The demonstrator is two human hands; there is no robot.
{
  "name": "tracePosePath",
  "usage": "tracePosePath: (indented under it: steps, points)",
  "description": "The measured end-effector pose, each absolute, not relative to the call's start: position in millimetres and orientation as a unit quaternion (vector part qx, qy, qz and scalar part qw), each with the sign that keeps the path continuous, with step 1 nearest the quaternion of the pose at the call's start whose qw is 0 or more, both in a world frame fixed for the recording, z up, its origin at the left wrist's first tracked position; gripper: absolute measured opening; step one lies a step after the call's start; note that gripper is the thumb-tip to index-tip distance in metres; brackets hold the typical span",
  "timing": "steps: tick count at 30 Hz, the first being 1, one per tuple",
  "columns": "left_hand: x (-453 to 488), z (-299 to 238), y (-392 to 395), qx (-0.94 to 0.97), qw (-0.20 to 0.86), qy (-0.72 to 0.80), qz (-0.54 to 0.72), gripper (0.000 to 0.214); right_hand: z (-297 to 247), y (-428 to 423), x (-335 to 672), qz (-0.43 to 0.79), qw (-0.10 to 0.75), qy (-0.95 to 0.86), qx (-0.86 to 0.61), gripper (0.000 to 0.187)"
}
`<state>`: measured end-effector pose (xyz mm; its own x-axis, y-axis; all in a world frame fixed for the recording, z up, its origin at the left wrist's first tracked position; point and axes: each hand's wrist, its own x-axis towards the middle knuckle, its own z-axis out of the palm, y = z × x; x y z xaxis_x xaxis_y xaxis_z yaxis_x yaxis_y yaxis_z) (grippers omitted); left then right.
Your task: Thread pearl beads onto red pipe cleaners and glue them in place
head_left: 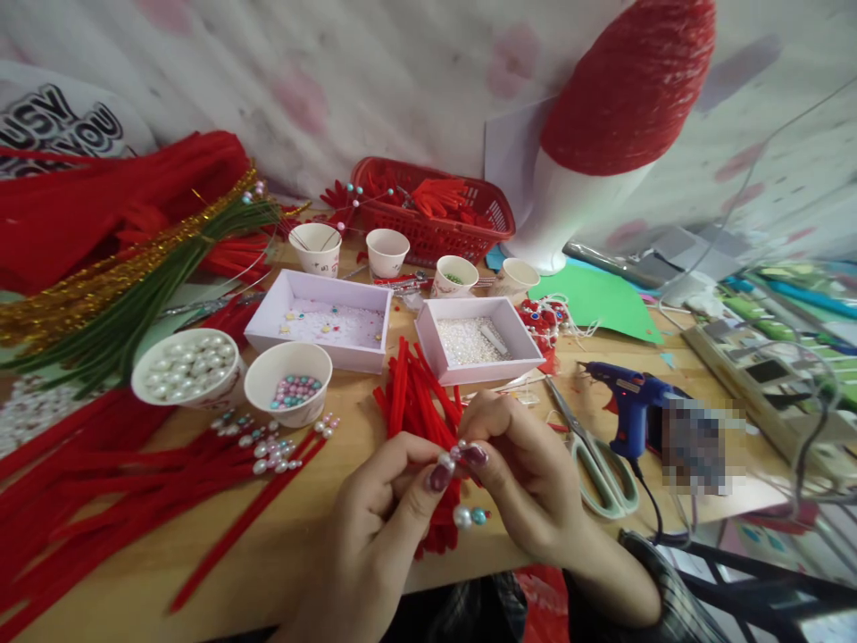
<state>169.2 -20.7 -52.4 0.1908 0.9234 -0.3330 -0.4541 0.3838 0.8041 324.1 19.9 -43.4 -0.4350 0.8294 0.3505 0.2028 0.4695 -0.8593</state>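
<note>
My left hand (pixel 385 509) and my right hand (pixel 526 473) meet near the table's front edge, thumbs and forefingers pinched together. Between the fingertips are small pearl beads (pixel 447 461), partly covered by my thumbs. Just below my fingers show a white pearl and a turquoise bead (pixel 478 516) with a red tip; I cannot tell whether they hang from my hold or rest on something. Behind and under my hands lies a bunch of red fuzzy stems (pixel 402 393). To the left, bead-tipped red stems (pixel 268 451) lie on the wooden table.
Paper cups of white pearls (pixel 220 393) and coloured beads (pixel 295 413) stand left. Two white trays (pixel 314 357) (pixel 478 371) hold small beads. Scissors (pixel 599 469) and a blue glue gun (pixel 629 406) lie right. Behind are a red basket (pixel 461 239) and a red-topped white form (pixel 622 98).
</note>
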Motion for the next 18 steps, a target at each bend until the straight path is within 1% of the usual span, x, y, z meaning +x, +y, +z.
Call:
tracePosePath:
  steps: [6, 11, 13, 16, 17, 18]
  points:
    - [167, -55, -21, 0.28, 0.726, 0.404, 0.481, 0.038, -45, 19, 318, 0.307, 0.419, -0.792, -0.321, 0.015]
    - [163, -60, -19, 0.196, 0.776, 0.327, 0.503, 0.037, -46, 17, 321, 0.302, 0.462, -0.765, -0.331, 0.015]
    - [159, -59, -20, 0.181, 0.782, 0.306, 0.512, 0.036, -47, 19, 326, 0.316, 0.484, -0.739, -0.345, 0.022]
    - [155, -57, -22, 0.187, 0.788, 0.295, 0.506, 0.035, -46, 23, 331, 0.314, 0.516, -0.715, -0.352, 0.039]
    - [154, -57, -23, 0.19, 0.794, 0.288, 0.501, 0.035, -45, 25, 332, 0.316, 0.519, -0.713, -0.349, 0.042]
    - [154, -57, -24, 0.19, 0.8, 0.283, 0.494, 0.035, -43, 25, 331, 0.326, 0.515, -0.714, -0.344, 0.042]
